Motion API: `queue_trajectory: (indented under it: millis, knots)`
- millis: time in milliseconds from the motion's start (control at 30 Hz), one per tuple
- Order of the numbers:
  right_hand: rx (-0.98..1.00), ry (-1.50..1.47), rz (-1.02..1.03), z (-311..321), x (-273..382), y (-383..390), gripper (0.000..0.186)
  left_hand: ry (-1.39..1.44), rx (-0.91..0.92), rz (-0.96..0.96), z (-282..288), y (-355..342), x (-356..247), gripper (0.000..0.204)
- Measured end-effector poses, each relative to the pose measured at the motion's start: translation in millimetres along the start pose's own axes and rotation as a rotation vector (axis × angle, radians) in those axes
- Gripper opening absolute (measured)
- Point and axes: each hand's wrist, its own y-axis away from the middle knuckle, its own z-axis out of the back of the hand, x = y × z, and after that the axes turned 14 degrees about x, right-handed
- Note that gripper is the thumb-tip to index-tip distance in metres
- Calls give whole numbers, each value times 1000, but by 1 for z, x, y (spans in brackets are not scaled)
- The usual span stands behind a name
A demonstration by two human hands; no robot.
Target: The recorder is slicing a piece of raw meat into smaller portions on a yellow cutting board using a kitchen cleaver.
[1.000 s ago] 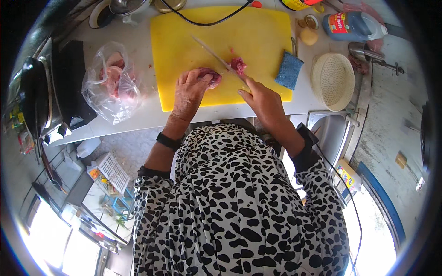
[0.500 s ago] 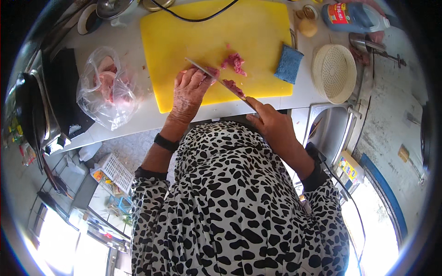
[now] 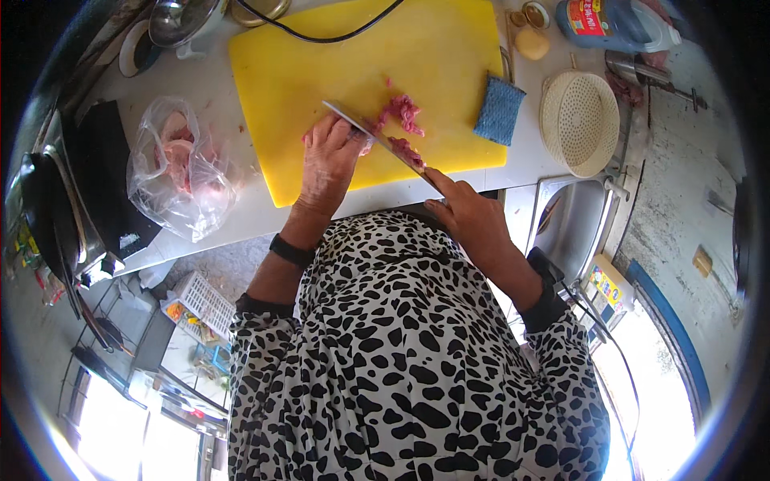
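Stained, pale grey wall (image 3: 682,216) at right. Pale surface (image 3: 204,80) runs across the view; yellow cutting board (image 3: 297,80) takes its middle, near edge just inside the surface's front edge. Widest open stretch of yellow lies beyond the hands, toward the far edge, where a black cable (image 3: 337,38) passes over.

Both forearms come up from below, angled inward. Steel sink (image 3: 571,224) beyond the right forearm. Left of board: clear plastic bag (image 3: 184,172), pink meat inside, a strip of surface between bag and board. Right of board: cream perforated basket (image 3: 581,128), just apart from it.

Left hand (image 3: 327,164): back up, fingers bent, over the board's near-left part; grip clamped on a piece of meat (image 3: 367,146), mostly hidden under the fingers. Right hand (image 3: 477,224): off the board's near edge, lower than the left; grip closed round the handle of the knife (image 3: 357,123). Blade slants up-left across the board, alongside the left fingers; cannot tell if touching them.

Blue pad (image 3: 499,110) straddles the board's right edge. Chopped meat (image 3: 401,112) lies beyond the blade, a smaller strip (image 3: 407,151) beside it.
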Motion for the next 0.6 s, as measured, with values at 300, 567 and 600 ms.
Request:
queue_trajectory:
  millis: [300,567,600]
  knots:
    - [-12,60,-61,-4,6,2,55,0,-52,-80,-1,2,6,20]
    - [-19,70,-62,-2,3,2,56,-21,46,-31,2,-10,-1,17]
    - [-8,37,-55,0,3,4,56,-25,53,-19,2,-10,-1,16]
